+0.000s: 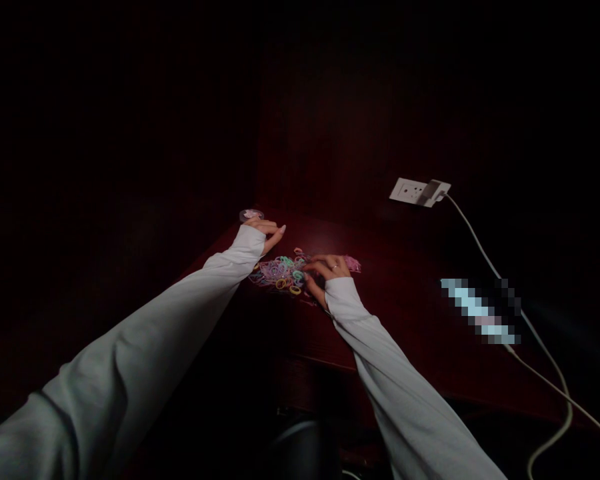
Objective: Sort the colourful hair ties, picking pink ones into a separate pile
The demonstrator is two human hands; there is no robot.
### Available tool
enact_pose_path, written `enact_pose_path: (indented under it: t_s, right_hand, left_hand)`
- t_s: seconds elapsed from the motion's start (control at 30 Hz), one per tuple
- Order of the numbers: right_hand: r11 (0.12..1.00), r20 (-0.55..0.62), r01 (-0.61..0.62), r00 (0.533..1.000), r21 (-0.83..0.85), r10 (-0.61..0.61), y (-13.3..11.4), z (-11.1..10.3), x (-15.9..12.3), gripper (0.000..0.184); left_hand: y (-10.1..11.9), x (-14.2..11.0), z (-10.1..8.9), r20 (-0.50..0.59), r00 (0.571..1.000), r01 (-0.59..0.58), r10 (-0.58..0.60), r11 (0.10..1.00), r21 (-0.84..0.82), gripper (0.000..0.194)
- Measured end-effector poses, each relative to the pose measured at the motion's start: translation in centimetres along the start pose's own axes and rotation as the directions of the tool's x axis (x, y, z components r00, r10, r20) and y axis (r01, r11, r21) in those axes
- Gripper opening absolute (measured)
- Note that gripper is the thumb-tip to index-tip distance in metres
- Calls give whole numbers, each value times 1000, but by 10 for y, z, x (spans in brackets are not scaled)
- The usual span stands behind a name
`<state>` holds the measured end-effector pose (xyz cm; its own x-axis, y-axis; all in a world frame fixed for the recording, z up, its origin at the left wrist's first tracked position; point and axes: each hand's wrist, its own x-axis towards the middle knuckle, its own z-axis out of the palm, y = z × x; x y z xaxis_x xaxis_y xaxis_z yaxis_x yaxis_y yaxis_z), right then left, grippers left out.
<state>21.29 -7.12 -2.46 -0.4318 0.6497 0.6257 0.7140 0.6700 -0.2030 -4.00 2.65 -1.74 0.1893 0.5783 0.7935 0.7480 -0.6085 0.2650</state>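
Observation:
A loose pile of small coloured hair ties [279, 270], in purple, green, yellow and pink, lies on the dark red table. At its right side is my right hand [329, 270], fingers and thumb apart and reaching into the ties, with none visibly held. My left hand [267, 233] is above and behind the pile, beside a small round container [251, 215] with pale pink contents. Its fingers stretch to the right and nothing shows in them. A bunch of pink hair ties [353, 264] lies just beyond my right hand, partly hidden by it.
A white wall socket [409, 191] holds a plugged-in charger [436, 192]. Its white cable [480, 245] runs down the right side. A lit, pixelated device [480, 312] lies on the table [405, 333] at right, another cable at its lower end. Surroundings are very dark.

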Motion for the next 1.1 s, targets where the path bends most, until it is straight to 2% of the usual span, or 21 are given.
enact_pose_path:
  t_s: [0.1,0.2,0.33,0.43,0.5,0.7,0.83,0.93,1.0,1.1]
  right_hand:
    - [999,41,54,998,-2,-54,-16,5,3,24]
    - [998,120,50,992,-44,-45,-34,15,11,34]
    - [988,158,-42,985,-148,66,-49,30,24,64]
    - [975,202,-84,971,-208,126,-52,37,29,71]
    - [970,247,-96,957,-222,151,-52,38,31,69]
    - [966,284,-155,936,-205,211,-52,31,35,41]
    - [963,263,-251,926,-104,270,-46,25,39,27]
    - [944,170,-310,942,109,290,-33,25,40,19]
    - [896,111,-343,939,283,324,-21,27,39,17]
    - [797,65,-405,904,448,423,-4,28,35,23]
  left_hand:
    - [3,1,-2,-59,998,31,-37,994,-102,58]
    - [4,2,-2,-86,993,57,-78,974,-220,64]
    - [8,2,-1,-29,993,101,-113,958,-268,66]
    - [14,2,-1,-50,992,93,-112,954,-285,69]
    - [19,2,-1,-30,996,72,-85,950,-304,71]
    - [26,4,-2,60,998,46,-27,941,-336,67]
    - [28,5,-3,59,998,41,-22,942,-334,62]
    - [28,6,-3,49,999,17,0,940,-340,60]
    - [28,6,-2,26,1000,8,1,938,-346,62]
    - [26,7,-3,23,1000,8,0,936,-353,65]
